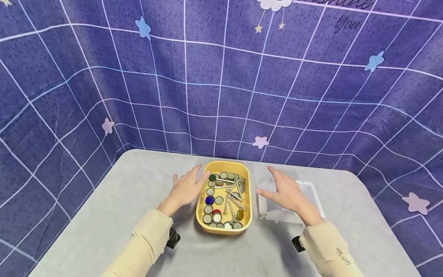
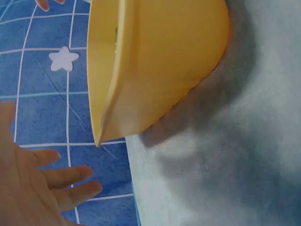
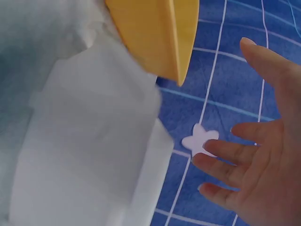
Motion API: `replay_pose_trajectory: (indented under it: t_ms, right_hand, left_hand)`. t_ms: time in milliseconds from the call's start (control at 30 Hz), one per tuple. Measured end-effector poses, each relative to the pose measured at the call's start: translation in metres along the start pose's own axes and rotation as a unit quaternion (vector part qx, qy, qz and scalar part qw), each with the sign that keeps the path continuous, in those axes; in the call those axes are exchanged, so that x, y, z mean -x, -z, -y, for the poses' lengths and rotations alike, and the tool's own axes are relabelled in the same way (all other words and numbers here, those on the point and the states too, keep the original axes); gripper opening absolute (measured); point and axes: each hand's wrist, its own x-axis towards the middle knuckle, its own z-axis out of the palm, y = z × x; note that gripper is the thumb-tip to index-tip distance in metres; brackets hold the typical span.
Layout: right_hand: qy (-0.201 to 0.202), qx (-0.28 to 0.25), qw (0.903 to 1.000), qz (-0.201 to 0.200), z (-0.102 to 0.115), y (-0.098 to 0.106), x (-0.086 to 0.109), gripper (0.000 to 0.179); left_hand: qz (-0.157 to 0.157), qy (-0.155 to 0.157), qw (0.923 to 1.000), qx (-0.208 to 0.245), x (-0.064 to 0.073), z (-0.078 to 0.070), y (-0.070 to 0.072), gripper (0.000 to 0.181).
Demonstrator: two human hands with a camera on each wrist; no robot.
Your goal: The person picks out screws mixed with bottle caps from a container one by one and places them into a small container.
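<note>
A yellow tub stands mid-table, holding crown bottle caps and several long metal screws. Most caps lie underside up; a blue cap and a dark green cap show their tops. My left hand hovers by the tub's left side, fingers spread, holding nothing. In the left wrist view, a gap shows between that hand and the tub wall. My right hand is held over a white box, fingers apart and nothing in them. It partly hides the box.
The grey tabletop extends on both sides of the tub and box. Behind it hangs a blue-purple curtain with a grid and stars. A dark wrist device sits below the left cuff.
</note>
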Motion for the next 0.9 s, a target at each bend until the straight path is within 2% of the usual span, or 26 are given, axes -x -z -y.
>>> replay_pose_trajectory:
  t_ms: [233, 433, 600, 733, 900]
  right_hand:
    - [0.044, 0.005, 0.9988, 0.02, 0.022, -0.004, -0.013, 0.084]
    - [0.062, 0.009, 0.9959, 0.065, 0.048, -0.015, -0.026, 0.08]
    - [0.057, -0.009, 0.9947, 0.085, 0.065, -0.031, -0.032, 0.075]
    - [0.037, -0.021, 0.9953, 0.087, 0.072, -0.045, -0.036, 0.07]
    - [0.005, 0.007, 0.9951, 0.099, 0.075, -0.066, -0.038, 0.066]
  left_hand:
    - [0.014, 0.036, 0.9989, 0.024, -0.011, 0.003, 0.008, 0.075]
    - [0.013, 0.049, 0.9975, 0.048, -0.018, 0.0, 0.009, 0.069]
    - [0.016, 0.055, 0.9952, 0.08, -0.023, 0.0, 0.002, 0.06]
    - [0.012, 0.077, 0.9927, 0.092, -0.025, 0.001, -0.008, 0.056]
    - [0.004, 0.09, 0.9923, 0.084, -0.026, 0.001, -0.025, 0.056]
